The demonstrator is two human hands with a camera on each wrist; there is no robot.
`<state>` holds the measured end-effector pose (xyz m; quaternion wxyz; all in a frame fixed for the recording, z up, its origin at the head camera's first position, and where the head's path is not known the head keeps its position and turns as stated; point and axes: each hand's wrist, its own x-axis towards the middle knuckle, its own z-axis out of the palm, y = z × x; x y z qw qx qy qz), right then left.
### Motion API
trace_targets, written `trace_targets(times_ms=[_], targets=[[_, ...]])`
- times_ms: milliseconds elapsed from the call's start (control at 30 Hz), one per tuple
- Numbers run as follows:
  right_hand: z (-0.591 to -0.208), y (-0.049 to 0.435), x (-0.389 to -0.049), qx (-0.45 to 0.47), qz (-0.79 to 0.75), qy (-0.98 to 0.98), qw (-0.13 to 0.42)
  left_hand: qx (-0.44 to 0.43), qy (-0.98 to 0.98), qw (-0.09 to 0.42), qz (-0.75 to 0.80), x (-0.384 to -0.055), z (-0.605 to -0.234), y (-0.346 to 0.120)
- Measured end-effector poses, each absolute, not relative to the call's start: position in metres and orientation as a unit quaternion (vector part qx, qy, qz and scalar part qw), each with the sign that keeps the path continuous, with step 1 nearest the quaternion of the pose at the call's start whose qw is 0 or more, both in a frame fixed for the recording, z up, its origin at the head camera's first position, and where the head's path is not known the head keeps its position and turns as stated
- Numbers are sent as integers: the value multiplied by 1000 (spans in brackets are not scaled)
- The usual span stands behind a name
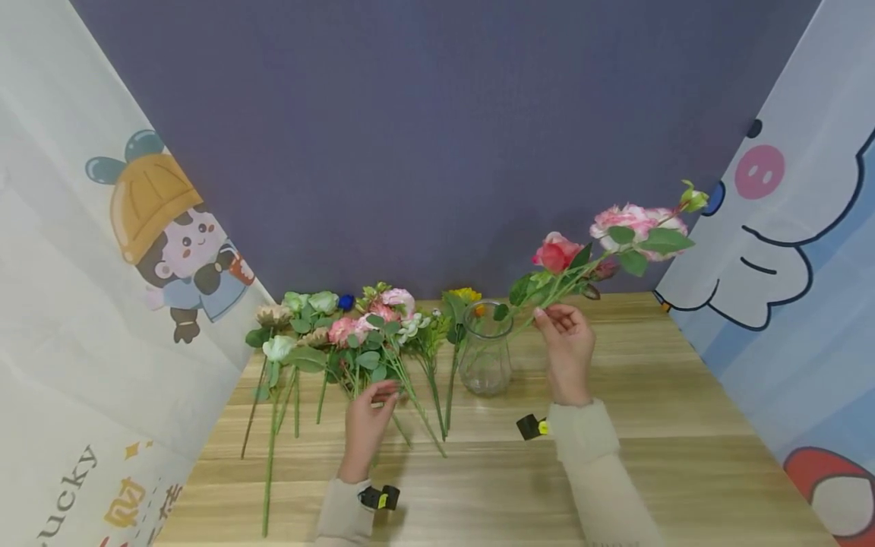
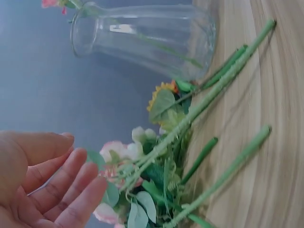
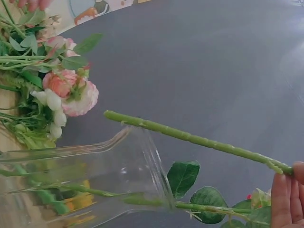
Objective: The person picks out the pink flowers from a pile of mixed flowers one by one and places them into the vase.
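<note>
My right hand (image 1: 569,346) pinches the green stem (image 3: 199,141) of a pink-and-white flower (image 1: 632,226), its blooms tilted up to the right. The stem's cut end overlaps the rim of the glass vase (image 1: 486,357) in the right wrist view. Inside the vase stands another stem (image 3: 90,190), and a coral-pink rose (image 1: 557,252) leans out over its right side. Loosely bent, with nothing between the fingers, my left hand (image 1: 369,427) hovers by the nearest stems of the flower pile. Pink blooms (image 1: 352,331) and eucalyptus-like leaves (image 2: 137,214) lie beyond its fingertips.
Left of the vase, artificial flowers lie in a row: pale green roses (image 1: 279,348), a blue bloom (image 1: 346,302), white buds (image 3: 54,107) and a yellow sunflower (image 1: 466,295). Their stems point toward the front of the wooden table (image 1: 478,486). A dark panel (image 1: 437,152) stands behind.
</note>
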<state>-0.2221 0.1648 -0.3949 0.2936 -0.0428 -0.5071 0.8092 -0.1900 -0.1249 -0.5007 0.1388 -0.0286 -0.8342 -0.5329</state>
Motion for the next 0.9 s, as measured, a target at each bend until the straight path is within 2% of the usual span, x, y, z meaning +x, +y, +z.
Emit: trace_targets(times_ms=[367,900], targets=[[-388,168,-232,-43,809,-504,299,9,-858,186,-479,-193,-515,-142],[-378,170,-243,-30,812,-490,317,57,-870,172,-458,-188,-524,-166]])
